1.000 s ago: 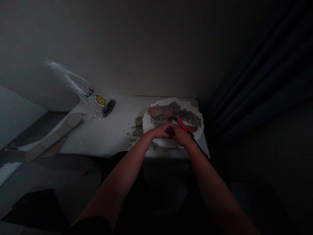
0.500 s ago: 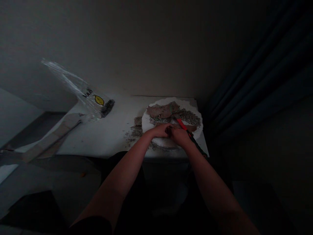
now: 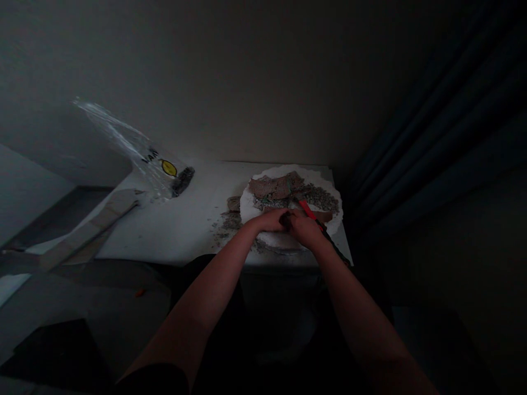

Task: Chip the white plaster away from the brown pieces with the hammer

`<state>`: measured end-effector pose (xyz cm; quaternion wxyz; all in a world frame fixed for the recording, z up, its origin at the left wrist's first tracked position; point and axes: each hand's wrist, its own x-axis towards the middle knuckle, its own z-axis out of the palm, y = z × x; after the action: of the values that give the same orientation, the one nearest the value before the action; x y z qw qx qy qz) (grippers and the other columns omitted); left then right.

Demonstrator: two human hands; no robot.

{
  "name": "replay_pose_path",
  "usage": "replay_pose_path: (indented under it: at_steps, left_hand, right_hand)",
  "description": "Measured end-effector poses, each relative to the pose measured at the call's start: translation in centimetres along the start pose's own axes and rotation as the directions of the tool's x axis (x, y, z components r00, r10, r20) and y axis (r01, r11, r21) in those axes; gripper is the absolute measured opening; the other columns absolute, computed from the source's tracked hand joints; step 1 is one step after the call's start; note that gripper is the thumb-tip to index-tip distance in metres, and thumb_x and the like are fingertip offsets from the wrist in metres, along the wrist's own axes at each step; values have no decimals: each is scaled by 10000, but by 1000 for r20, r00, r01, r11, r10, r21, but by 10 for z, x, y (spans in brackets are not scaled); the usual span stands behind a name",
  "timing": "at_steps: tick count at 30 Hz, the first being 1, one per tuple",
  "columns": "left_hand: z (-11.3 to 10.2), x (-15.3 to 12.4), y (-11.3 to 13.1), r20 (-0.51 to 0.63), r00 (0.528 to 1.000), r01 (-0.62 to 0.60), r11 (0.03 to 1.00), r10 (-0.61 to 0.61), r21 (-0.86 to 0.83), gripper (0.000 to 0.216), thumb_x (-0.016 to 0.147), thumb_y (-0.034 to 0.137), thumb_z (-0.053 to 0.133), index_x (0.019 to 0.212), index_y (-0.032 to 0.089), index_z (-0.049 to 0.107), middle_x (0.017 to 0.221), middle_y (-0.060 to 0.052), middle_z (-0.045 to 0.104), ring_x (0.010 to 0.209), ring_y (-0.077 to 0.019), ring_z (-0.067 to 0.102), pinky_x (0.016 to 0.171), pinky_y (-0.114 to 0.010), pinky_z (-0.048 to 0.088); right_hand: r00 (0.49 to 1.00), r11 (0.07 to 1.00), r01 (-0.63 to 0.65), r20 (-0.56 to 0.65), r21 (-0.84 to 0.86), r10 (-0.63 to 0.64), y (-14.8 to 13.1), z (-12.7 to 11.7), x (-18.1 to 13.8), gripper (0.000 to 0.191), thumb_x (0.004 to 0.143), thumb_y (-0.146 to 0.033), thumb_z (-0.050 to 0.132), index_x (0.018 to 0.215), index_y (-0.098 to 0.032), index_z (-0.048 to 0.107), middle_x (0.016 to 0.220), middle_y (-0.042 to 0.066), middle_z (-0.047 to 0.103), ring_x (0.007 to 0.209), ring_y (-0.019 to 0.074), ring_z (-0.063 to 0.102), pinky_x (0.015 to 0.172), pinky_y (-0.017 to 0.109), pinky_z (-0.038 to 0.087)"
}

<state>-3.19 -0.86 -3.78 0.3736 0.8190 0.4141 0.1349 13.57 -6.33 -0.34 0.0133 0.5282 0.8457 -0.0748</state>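
Note:
My left hand (image 3: pixel 272 219) and my right hand (image 3: pixel 303 228) meet over the front of a white, uneven-edged round base (image 3: pixel 249 211). Between their closed fingers is a small dark brown piece (image 3: pixel 286 220), its kind too dim to make out. Brown, bark-like pieces (image 3: pixel 272 187) lie across the back of the base, with bits of green among them. Grey gravel (image 3: pixel 319 196) covers its right side. A red tool-like object (image 3: pixel 307 208) with a dark lower part lies just beyond my right hand; its exact kind is unclear.
The base rests on a white table (image 3: pixel 177 230) against the wall. Loose grey crumbs (image 3: pixel 229 222) and a brown lump (image 3: pixel 233 204) lie left of it. Farther left stands a clear plastic bag (image 3: pixel 158 170) with dark material at its bottom. A dark curtain (image 3: pixel 432 137) hangs at right.
Both hands stay together over the base, with the dark brown piece showing a little more between the fingers. The whole view has shifted slightly.

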Motion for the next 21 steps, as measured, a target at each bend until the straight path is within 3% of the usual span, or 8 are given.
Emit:
replay_pose_path:
  at_steps: [11, 17, 21]
  left_hand:
    - [0, -2, 2, -1, 1000, -3, 1000, 3, -29, 432, 647, 194, 755, 1053, 152, 617, 1026, -64, 718, 928, -232, 654, 814, -312, 502]
    - [1, 0, -1, -19, 999, -31, 999, 31, -17, 366, 666, 175, 751, 1005, 135, 620, 1016, -77, 722, 892, -218, 645, 800, -314, 499]
    - [-2, -5, 3, 8, 999, -52, 995, 53, -89, 298, 694, 181, 752, 967, 129, 646, 930, -63, 732, 807, -192, 636, 749, -296, 495]
  right_hand:
    - [999, 999, -32, 43, 32, 31, -2, -8, 0, 402, 961, -246, 475, 1315, -95, 591, 1410, 202, 523, 1001, 275, 683, 871, 380, 532]
    - [999, 998, -33, -35, 58, 35, -5, -9, 0, 386, 953, -230, 477, 1302, -102, 580, 1350, 183, 559, 1041, 260, 645, 875, 349, 505]
    - [987, 993, -69, -140, 95, 82, -2, -15, -1, 274, 948, -222, 472, 1158, -134, 622, 1265, 157, 591, 1038, 246, 625, 861, 331, 488]
